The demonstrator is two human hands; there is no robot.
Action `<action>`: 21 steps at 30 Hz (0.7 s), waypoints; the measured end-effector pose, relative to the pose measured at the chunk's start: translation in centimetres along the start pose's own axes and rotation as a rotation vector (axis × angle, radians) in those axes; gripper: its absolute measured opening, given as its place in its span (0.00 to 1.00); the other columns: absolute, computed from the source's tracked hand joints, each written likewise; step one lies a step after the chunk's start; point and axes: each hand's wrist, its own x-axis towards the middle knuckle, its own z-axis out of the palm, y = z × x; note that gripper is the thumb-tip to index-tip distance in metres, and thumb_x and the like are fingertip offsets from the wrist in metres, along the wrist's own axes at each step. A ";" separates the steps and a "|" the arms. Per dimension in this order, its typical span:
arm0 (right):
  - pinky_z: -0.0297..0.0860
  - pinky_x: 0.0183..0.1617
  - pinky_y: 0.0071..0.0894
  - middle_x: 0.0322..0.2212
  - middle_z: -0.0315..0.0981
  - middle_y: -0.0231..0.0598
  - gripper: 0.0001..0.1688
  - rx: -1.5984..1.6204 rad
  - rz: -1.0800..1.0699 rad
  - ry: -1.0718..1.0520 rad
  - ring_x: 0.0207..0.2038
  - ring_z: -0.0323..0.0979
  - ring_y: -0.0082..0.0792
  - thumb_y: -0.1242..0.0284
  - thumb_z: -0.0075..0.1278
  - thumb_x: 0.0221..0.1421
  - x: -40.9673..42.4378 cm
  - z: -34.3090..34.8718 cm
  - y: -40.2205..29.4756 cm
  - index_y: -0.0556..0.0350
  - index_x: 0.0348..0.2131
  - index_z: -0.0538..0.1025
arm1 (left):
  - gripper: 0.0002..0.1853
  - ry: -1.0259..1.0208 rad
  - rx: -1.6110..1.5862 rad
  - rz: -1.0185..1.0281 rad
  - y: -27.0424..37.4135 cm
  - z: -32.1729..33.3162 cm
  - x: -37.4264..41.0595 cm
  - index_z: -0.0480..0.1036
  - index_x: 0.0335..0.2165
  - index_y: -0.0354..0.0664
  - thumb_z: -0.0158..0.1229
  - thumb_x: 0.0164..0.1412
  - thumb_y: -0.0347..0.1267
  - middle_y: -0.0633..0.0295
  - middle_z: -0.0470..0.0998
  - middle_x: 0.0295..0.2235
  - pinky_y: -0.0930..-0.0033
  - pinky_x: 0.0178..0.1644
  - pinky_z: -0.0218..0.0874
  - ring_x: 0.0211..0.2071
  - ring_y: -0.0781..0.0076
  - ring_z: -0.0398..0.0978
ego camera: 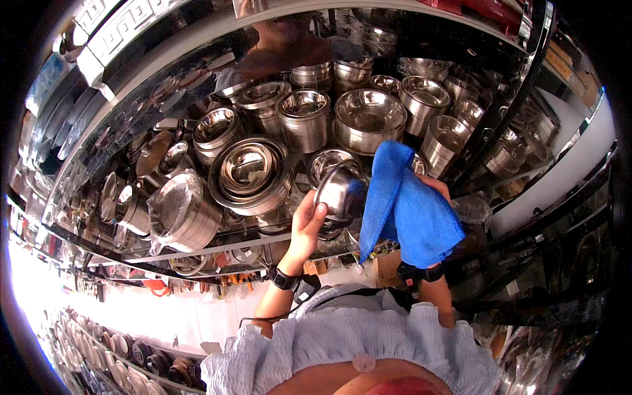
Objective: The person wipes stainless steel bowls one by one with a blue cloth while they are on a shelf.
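A small stainless steel bowl (341, 192) is tilted in my left hand (308, 224), with the thumb on its outer side and its rim held at the left. Just to the right, a blue cloth (410, 210) hangs draped over my right hand (434, 186), of which only some fingers show at the cloth's upper right edge. The cloth comes close to the bowl; whether they touch, I cannot tell. Behind the held bowl stands another steel bowl (332, 162) on the shelf.
Stacked steel bowls (370, 121) and a wide nested stack (250, 170) fill the shelf. A plastic-wrapped stack (185, 212) stands at its front left. The shelf's front edge (237, 248) runs below my hands. A dark upright post (498, 113) rises at the right.
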 end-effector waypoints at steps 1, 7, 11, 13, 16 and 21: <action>0.62 0.53 0.34 0.43 0.69 0.49 0.14 -0.023 -0.005 -0.036 0.46 0.67 0.37 0.74 0.43 0.52 0.3 0.2 -0.3 0.63 0.40 0.69 | 0.15 -0.022 0.006 -0.016 0.1 0.4 -0.2 0.63 0.44 0.33 0.44 0.62 0.33 0.64 0.70 0.38 0.77 0.46 0.54 0.40 0.80 0.64; 0.58 0.54 0.36 0.46 0.64 0.47 0.21 -0.305 -0.026 -0.089 0.49 0.63 0.38 0.71 0.46 0.51 -0.7 -1.7 5.0 0.59 0.46 0.66 | 0.21 0.000 -0.076 -0.014 -0.3 0.5 -0.4 0.61 0.47 0.33 0.48 0.60 0.36 0.64 0.71 0.36 0.76 0.46 0.56 0.38 0.77 0.67; 0.58 0.51 0.38 0.42 0.66 0.43 0.21 -0.782 -0.162 -0.026 0.45 0.64 0.40 0.72 0.53 0.46 -4.4 -3.8 9.7 0.57 0.43 0.69 | 0.22 0.048 -0.247 0.155 0.0 1.6 0.7 0.58 0.49 0.34 0.49 0.60 0.35 0.64 0.68 0.42 0.75 0.47 0.54 0.41 0.78 0.64; 0.61 0.46 0.36 0.38 0.69 0.41 0.19 -0.453 -0.151 -0.001 0.41 0.67 0.38 0.73 0.56 0.43 -3.2 0.4 6.1 0.58 0.38 0.70 | 0.20 0.101 -0.204 0.176 -0.7 1.3 1.0 0.59 0.48 0.34 0.48 0.60 0.33 0.65 0.67 0.42 0.76 0.47 0.53 0.41 0.79 0.63; 0.63 0.44 0.36 0.36 0.71 0.40 0.19 -0.306 -0.100 -0.028 0.39 0.68 0.36 0.74 0.57 0.42 -3.0 2.1 3.6 0.58 0.37 0.71 | 0.17 0.147 -0.139 0.181 -1.1 1.7 1.8 0.59 0.48 0.35 0.46 0.61 0.30 0.66 0.67 0.40 0.78 0.47 0.51 0.40 0.80 0.62; 0.62 0.45 0.35 0.36 0.70 0.40 0.18 -0.217 0.001 -0.035 0.39 0.68 0.36 0.73 0.56 0.43 -2.5 1.0 2.5 0.58 0.37 0.71 | 0.10 0.073 0.294 0.196 -2.3 -0.3 2.6 0.66 0.40 0.36 0.45 0.59 0.23 0.62 0.72 0.36 0.78 0.43 0.56 0.37 0.79 0.66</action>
